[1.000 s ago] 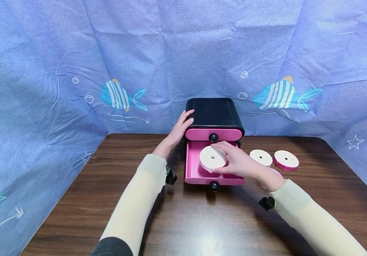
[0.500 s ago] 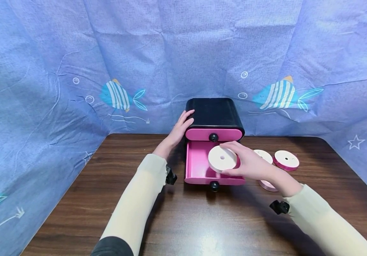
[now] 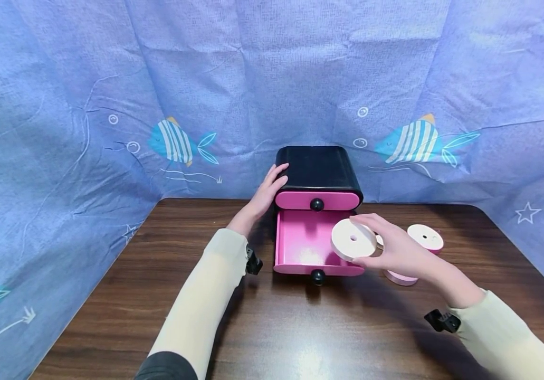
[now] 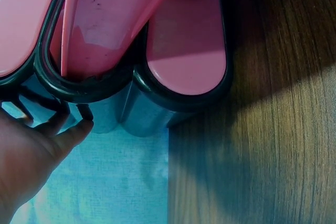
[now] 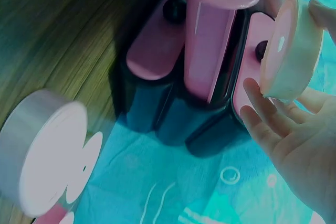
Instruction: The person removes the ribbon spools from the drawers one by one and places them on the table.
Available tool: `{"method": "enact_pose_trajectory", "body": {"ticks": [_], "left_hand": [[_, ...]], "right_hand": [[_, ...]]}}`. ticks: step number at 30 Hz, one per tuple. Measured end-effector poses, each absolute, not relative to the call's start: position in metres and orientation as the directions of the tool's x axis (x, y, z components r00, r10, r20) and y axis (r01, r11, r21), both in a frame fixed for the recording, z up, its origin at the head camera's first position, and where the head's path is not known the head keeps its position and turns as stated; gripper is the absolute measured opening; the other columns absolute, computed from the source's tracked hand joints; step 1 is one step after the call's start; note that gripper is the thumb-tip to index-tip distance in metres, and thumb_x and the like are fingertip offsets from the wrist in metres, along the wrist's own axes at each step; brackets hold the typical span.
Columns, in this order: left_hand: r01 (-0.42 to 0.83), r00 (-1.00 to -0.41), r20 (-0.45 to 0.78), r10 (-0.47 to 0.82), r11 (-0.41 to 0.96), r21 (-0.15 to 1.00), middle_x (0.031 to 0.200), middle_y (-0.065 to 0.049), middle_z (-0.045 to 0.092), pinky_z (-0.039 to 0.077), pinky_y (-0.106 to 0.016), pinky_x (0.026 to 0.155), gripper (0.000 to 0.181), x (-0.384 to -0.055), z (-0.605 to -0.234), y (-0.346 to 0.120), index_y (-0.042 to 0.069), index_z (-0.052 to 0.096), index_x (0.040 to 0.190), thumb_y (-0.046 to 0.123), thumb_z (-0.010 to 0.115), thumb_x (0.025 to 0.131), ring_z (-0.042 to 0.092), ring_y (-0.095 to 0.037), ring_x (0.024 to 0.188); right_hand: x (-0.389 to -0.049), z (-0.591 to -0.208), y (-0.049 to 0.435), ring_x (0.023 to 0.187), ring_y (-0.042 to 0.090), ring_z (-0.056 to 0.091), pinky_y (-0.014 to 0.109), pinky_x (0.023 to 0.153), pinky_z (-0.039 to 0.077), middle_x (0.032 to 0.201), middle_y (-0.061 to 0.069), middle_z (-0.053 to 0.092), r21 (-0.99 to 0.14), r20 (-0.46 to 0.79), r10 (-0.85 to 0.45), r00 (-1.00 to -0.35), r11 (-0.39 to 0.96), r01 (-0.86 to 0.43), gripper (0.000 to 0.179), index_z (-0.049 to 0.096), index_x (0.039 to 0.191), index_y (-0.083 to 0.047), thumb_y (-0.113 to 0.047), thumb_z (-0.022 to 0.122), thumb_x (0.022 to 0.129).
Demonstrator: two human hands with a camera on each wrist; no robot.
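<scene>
A right hand (image 3: 395, 250) holds a white ribbon spool (image 3: 345, 243) by an open pink drawer (image 3: 300, 248)

Head view: The white ribbon spool is clamped between thumb and fingers, its holed face up, overlapping the drawer's right edge from this angle. The left hand (image 3: 268, 190) rests on the left side of a black drawer cabinet (image 3: 316, 166), fingers extended and holding nothing. Other spools (image 3: 423, 235) lie on the wooden table (image 3: 309, 327) to the right, some partly hidden by the right hand. A blue fish-print curtain (image 3: 272, 79) hangs behind.

Left wrist view: Fingertips touch the cabinet's dark casing. The middle of three pink drawers is pulled out.

Right wrist view: Thumb and fingers grip the held spool's rim. Pale spools appear at lower left.
</scene>
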State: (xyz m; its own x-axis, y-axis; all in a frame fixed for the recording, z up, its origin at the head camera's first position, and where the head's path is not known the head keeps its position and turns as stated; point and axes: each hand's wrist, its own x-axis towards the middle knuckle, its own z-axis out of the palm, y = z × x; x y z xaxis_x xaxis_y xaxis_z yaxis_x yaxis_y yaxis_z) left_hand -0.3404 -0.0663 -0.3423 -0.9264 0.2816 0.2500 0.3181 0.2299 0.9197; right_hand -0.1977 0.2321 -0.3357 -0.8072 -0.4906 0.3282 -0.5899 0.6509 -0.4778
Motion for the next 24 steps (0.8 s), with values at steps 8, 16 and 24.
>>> {"method": "enact_pose_trajectory", "body": {"ticks": [8,16,24], "left_hand": [[0.316,-0.926,0.248,0.285,0.223,0.922,0.162,-0.008,0.005,0.004,-0.053,0.113,0.054,-0.340,-0.343,-0.067,0.019,0.039,0.150,0.037,0.044,0.099,0.002,-0.023,0.147],[0.306,-0.928,0.239,0.285,0.222,0.926,0.162,-0.006,0.005,0.002,-0.054,0.112,0.054,-0.339,-0.342,-0.067,0.019,0.038,0.150,0.037,0.044,0.100,0.001,-0.023,0.147],[0.313,-0.927,0.245,0.285,0.224,0.923,0.162,-0.007,0.006,0.003,-0.054,0.113,0.053,-0.338,-0.341,-0.066,0.019,0.039,0.150,0.036,0.044,0.100,0.002,-0.023,0.147]], "right_hand": [[-0.182,-0.340,0.258,0.109,0.015,0.052,0.017,0.087,0.037,0.128,0.007,0.056,-0.431,0.406,-0.451,-0.795,0.672,-0.602,0.077,0.053,0.134,-0.006,-0.026,0.089,0.069],[-0.170,-0.347,0.285,0.105,0.004,0.044,0.009,0.083,0.032,0.122,0.009,0.057,-0.404,0.455,-0.434,-0.778,0.678,-0.615,0.081,0.054,0.132,-0.002,-0.019,0.092,0.063],[-0.161,-0.359,0.310,0.114,-0.011,0.038,0.003,0.087,0.028,0.128,0.015,0.052,-0.374,0.509,-0.396,-0.764,0.697,-0.611,0.081,0.054,0.129,0.001,-0.011,0.093,0.058]]}}
